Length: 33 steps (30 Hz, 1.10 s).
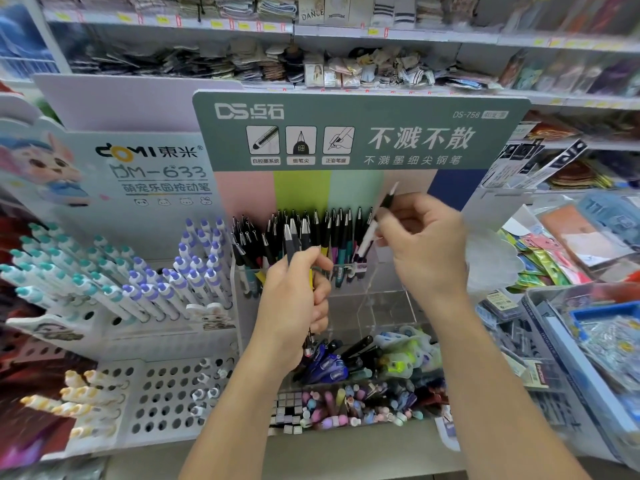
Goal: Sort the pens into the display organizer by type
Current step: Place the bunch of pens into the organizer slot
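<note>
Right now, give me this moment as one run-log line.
left hand: grips bundle of dark silver-tipped pens | right hand: pinches single black-and-white pen | clear acrylic organizer: back row partly filled

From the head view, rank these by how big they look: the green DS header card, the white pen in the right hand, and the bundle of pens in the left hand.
1. Green DS header card, by far the largest.
2. Bundle of pens, partly hidden in the left hand.
3. White pen, pinched by the right hand; motion blur leaves it close to the bundle in length.
</note>
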Available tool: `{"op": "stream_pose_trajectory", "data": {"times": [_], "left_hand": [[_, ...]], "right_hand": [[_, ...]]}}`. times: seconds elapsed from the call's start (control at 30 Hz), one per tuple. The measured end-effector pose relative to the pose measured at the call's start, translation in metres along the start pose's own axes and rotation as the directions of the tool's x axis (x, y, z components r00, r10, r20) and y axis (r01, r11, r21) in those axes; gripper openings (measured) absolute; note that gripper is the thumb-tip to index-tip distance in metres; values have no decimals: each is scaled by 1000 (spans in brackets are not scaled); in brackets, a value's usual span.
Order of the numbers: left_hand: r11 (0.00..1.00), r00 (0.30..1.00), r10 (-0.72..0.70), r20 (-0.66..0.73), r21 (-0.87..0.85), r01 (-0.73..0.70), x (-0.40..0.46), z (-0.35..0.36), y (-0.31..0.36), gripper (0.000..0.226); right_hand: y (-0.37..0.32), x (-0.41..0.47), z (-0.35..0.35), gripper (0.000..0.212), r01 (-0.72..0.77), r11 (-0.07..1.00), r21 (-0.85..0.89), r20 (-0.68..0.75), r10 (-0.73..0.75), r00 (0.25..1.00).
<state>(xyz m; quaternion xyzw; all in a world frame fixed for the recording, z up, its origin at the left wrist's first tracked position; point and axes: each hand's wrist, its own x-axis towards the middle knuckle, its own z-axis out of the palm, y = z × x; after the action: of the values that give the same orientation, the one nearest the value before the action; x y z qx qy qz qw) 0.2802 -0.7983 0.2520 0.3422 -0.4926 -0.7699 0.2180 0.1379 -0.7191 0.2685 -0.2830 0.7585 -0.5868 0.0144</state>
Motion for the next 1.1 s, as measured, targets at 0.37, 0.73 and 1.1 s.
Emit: {"op": "stream_pose_trajectory", "data": {"times": [0.37, 0.73, 1.1], "left_hand": [[997, 997, 74, 27, -28, -73, -3, -1, 2, 16], [994, 986, 58, 154, 80, -71, -6, 4, -3, 24], [982, 985, 37, 167, 179, -68, -7, 7, -3, 31]], "right_hand": [[25, -14, 25, 10, 19, 993, -120, 29, -15, 999], [-12, -29, 2, 9, -115, 993, 13, 159, 111, 981], [-10, -22, -23, 11, -125, 869, 478, -33, 160, 987]]}}
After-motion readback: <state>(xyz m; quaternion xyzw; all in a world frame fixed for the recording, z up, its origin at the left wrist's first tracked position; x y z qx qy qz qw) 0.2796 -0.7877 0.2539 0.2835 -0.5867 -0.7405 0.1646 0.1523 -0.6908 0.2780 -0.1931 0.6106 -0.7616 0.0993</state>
